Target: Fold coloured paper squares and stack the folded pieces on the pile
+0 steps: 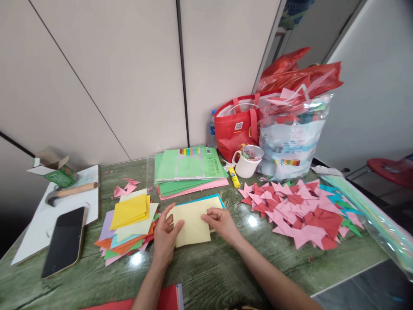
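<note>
A cream paper sheet is between my two hands, low over the table. My right hand pinches its right edge between thumb and fingers. At the left edge, my left hand has its fingers curled behind the sheet and its thumb in front. Behind the sheet, a strip of blue paper and more cream paper show; how they are layered is partly hidden. Close to my left hand lies a pile of coloured paper squares, with yellow sheets on top.
Green paper packs, a glue stick, a white mug and a red bag stand or lie behind. Folded pink and red paper pieces spread at right. A phone and a hammer lie left.
</note>
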### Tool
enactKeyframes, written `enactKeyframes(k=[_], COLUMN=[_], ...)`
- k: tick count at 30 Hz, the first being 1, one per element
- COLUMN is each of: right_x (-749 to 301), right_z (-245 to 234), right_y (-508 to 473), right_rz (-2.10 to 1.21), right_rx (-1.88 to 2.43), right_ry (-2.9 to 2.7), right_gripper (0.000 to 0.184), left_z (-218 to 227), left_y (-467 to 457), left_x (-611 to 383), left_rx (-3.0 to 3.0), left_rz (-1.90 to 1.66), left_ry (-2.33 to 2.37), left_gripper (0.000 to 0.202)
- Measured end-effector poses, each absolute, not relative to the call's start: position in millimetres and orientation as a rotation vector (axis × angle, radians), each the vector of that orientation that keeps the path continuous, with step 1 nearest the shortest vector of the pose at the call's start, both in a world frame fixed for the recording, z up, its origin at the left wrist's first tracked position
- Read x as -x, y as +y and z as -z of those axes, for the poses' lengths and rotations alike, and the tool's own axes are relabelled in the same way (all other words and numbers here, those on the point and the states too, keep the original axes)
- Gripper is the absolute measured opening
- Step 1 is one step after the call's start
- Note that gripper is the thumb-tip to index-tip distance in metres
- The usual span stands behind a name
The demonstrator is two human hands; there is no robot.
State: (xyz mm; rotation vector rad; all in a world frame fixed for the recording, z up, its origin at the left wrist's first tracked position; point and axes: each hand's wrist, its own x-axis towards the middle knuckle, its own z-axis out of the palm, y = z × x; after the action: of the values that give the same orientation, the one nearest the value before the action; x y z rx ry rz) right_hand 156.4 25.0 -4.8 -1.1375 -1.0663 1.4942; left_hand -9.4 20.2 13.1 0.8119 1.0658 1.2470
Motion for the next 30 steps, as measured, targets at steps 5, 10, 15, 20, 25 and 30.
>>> enactKeyframes(k=[5, 10, 15, 20, 25, 30], right_x=[-157.9, -159.1, -160.3, -160.7, -160.9, -161.2], right_z=[7.3, 7.8, 9.4, 11.4, 11.7, 12.4], right_y=[26.4, 27.1, 28.3, 29.2, 29.1, 29.3], right_rz=[-1.532, -1.538, -1.553, -1.573, -1.577, -1.556], right_rx=[1.147, 1.156, 1.142, 1.144, 1.147, 1.149], right_ry=[-1.018, -0.99, -0.981, -0.954, -0.957, -0.991], right_gripper=[0.034, 0.034, 0.032, 0.033, 0.036, 0.036], left_z=[-10.9, -10.6, -10.8, -9.5, -7.5, -7.1], left_y=[20.6, 20.1, 19.7, 19.9, 20.5, 20.8], left_x=[9.8, 9.7, 9.3, 9.7, 10.3, 10.8], left_rx=[-0.822, -0.823, -0.845, -0.847, -0.857, -0.875], left_rz=[-1.232, -1.209, -1.21, -1.209, -1.209, -1.19], left_ry=[1.05, 1.027, 1.02, 1.025, 1.022, 1.04], left_gripper=[0.074, 0.079, 0.079, 0.074, 0.074, 0.074])
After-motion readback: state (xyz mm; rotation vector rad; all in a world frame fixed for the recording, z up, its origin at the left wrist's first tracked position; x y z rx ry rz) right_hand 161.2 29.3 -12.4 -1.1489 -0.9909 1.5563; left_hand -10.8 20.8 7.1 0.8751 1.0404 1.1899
